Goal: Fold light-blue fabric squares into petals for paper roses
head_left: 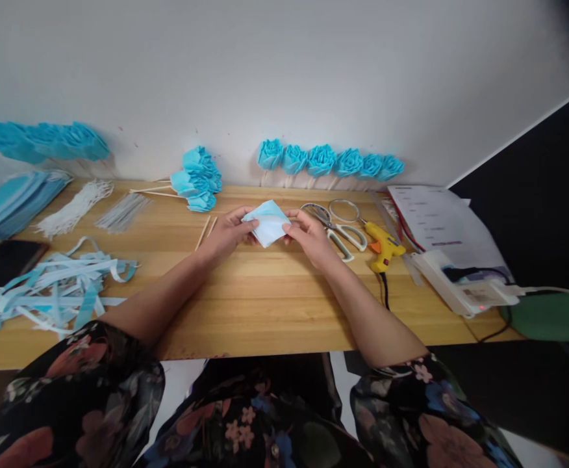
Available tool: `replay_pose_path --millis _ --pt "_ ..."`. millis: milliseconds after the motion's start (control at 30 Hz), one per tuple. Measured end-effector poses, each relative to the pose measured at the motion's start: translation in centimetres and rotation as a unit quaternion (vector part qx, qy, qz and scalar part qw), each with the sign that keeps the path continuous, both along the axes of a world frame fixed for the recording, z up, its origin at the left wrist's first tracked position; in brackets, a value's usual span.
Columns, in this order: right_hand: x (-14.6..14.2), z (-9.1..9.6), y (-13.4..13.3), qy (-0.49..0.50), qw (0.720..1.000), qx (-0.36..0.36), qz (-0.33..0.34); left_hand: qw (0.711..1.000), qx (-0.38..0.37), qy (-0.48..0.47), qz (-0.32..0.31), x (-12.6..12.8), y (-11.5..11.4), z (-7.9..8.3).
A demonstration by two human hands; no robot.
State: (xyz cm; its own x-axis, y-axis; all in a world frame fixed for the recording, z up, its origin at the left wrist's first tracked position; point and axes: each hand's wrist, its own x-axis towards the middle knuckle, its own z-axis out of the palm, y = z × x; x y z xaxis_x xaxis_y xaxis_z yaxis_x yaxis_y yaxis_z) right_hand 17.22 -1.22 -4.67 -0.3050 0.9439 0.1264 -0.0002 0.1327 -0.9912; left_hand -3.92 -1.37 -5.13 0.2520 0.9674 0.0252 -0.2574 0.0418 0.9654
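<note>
A folded square of light blue mask fabric (267, 221) is held up over the middle of the table, one corner pointing toward me. My left hand (230, 233) pinches its left corner, thumb on top. On the opposite corner, my right hand (310, 236) grips with its thumb on the face and fingers behind. Two thin wooden sticks (205, 231) lie beside my left hand. Just right of my right hand rest scissors (345, 235) with white and grey handles. The undersides of the fingers are hidden behind the fabric.
Blue fabric flowers (321, 160) on sticks lean against the wall, with more flowers (197, 179) lying nearby. At left are stacked masks (19, 198), white cords (76, 207), wires (123, 213), cut strips (65, 286) and a phone (2, 270). A yellow glue gun (383, 246) and power strip (453, 283) lie right.
</note>
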Motion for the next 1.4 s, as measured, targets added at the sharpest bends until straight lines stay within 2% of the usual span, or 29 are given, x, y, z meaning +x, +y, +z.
replay_pose_path --millis 167,333,700,967,1167,1400 --pt "0.2 -0.1 0.1 0.029 0.999 -0.014 0.003 0.998 -0.006 -0.06 -0.033 -0.4 0.0 -0.1" --pt "0.3 0.1 0.1 0.036 0.999 0.009 0.015 0.996 0.0 -0.072 -0.058 -0.7 0.0 -0.2" --pt "0.2 0.6 -0.2 -0.018 0.999 0.039 0.002 0.999 -0.001 -0.028 -0.033 -0.5 -0.3 0.0" --pt "0.3 -0.1 0.1 0.004 1.0 0.011 0.007 0.998 0.004 -0.048 -0.031 0.1 -0.2 -0.4" --pt "0.3 -0.3 0.3 0.007 1.0 -0.013 0.004 0.998 0.001 -0.041 -0.054 0.1 -0.1 -0.3" --pt "-0.2 0.3 0.0 0.031 0.998 -0.053 0.005 1.0 0.019 0.003 -0.017 0.3 -0.3 -0.1"
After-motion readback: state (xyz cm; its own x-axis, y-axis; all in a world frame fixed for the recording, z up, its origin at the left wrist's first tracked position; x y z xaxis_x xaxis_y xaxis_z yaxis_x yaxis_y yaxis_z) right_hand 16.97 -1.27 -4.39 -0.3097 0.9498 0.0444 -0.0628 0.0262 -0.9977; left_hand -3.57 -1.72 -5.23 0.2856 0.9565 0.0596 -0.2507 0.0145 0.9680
